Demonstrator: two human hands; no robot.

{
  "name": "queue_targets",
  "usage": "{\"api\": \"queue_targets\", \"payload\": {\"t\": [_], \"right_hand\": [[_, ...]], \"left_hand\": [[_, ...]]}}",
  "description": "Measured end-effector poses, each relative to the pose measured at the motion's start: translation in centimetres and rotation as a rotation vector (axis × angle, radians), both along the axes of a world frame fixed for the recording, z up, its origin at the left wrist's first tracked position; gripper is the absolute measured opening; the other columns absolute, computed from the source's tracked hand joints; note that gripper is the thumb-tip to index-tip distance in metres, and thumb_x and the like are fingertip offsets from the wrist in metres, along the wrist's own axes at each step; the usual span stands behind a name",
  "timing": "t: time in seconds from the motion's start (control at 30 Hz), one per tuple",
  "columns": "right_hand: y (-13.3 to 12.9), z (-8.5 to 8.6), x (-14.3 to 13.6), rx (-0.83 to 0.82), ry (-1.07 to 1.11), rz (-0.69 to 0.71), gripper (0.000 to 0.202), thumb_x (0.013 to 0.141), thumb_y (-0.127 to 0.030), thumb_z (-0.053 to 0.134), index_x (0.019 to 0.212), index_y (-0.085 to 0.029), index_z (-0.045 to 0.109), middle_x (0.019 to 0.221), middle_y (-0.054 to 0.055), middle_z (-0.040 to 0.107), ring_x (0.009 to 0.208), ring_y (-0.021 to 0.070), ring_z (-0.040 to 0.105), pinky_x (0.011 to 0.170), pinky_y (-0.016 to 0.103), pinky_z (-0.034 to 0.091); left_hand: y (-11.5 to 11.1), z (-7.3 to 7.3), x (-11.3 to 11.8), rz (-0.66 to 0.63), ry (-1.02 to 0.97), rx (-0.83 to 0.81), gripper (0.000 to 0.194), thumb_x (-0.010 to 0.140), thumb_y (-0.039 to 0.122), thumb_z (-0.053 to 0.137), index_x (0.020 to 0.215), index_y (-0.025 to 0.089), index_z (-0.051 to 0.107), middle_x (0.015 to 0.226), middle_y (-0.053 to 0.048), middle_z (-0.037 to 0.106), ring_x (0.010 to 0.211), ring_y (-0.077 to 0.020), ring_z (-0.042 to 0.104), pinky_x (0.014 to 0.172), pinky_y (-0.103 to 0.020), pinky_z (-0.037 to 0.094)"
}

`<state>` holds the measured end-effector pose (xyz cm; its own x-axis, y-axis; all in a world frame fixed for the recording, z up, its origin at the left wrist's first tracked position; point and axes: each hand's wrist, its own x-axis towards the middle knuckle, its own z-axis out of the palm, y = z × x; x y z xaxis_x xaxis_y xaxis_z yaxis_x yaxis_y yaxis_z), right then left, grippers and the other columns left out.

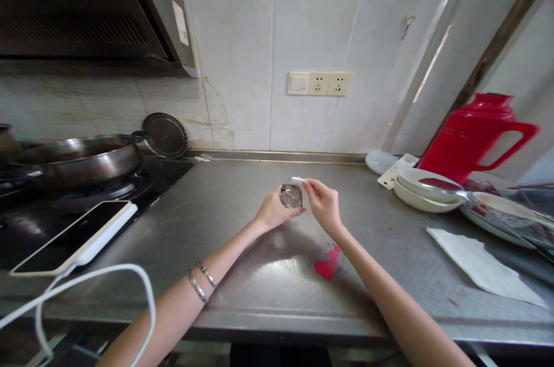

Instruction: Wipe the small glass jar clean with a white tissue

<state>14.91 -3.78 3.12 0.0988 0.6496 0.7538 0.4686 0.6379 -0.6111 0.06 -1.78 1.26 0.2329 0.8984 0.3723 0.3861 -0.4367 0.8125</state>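
From here I have both hands over the middle of the metal counter [212, 228]. The left hand [274, 209] curls its fingers round a small see-through piece [291, 197]; the right hand [322, 202] pinches a white strip [298, 179] at its far right corner. I judge the handling midway: both grips set, though I can't tell whether the strip is attached. By the right edge: red thermos [470, 133], stacked bowls [426, 199], napkin [480, 260]. Off the left edge, phone [73, 240]; a white cable [149, 292] crosses my view of the left forearm [229, 254]. Toward the front edge, a red scrap [328, 262].
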Motion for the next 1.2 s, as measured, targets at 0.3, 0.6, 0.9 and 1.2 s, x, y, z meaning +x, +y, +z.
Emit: {"api": "queue_targets", "payload": {"t": [0.3, 0.6, 0.9, 1.2], "right_hand": [[-0.4, -0.7, -0.2, 0.282, -0.367, 0.087, 0.033, 0.093, -0.016, 0.042, 0.118, -0.022, 0.062, 0.114, 0.009, 0.069, 0.108, 0.0214, 0.065, 0.092, 0.037, 0.055], [-1.2, -0.4, -0.4, 0.339, -0.468, 0.141, 0.035, 0.091, -0.013, 0.042, 0.121, -0.021, 0.06, 0.116, 0.01, 0.068, 0.112, 0.0217, 0.063, 0.093, 0.037, 0.055], [-0.7, 0.6, 0.2, 0.018, 0.068, 0.051, 0.029, 0.092, -0.035, 0.05, 0.083, -0.016, 0.07, 0.072, 0.003, 0.072, 0.068, 0.0182, 0.069, 0.061, 0.026, 0.056], [-0.9, 0.2, -0.4, 0.39, -0.559, 0.123, 0.035, 0.09, -0.009, 0.041, 0.117, -0.019, 0.061, 0.12, 0.01, 0.066, 0.12, 0.0221, 0.057, 0.104, 0.043, 0.047]], "left_hand": [[-0.5, 0.7, 0.0, 0.074, 0.115, 0.03, 0.043, 0.062, 0.039, 0.074, 0.096, 0.016, 0.063, 0.079, -0.003, 0.069, 0.071, -0.0191, 0.065, 0.059, -0.024, 0.045], [0.2, 1.2, -0.6, 0.01, -0.002, -0.057, 0.032, 0.068, 0.04, 0.069, 0.087, 0.015, 0.064, 0.059, 0.002, 0.062, 0.048, -0.0138, 0.059, 0.043, -0.021, 0.043], [0.3, 1.3, -0.6, 0.052, -0.071, -0.092, 0.046, 0.067, 0.046, 0.073, 0.099, 0.015, 0.062, 0.068, 0.0, 0.065, 0.048, -0.0114, 0.057, 0.04, -0.019, 0.043], [0.3, 0.8, -0.5, 0.105, 0.139, 0.096, 0.037, 0.067, 0.041, 0.072, 0.097, 0.02, 0.066, 0.089, -0.006, 0.067, 0.081, -0.0239, 0.066, 0.068, -0.029, 0.05]]}}
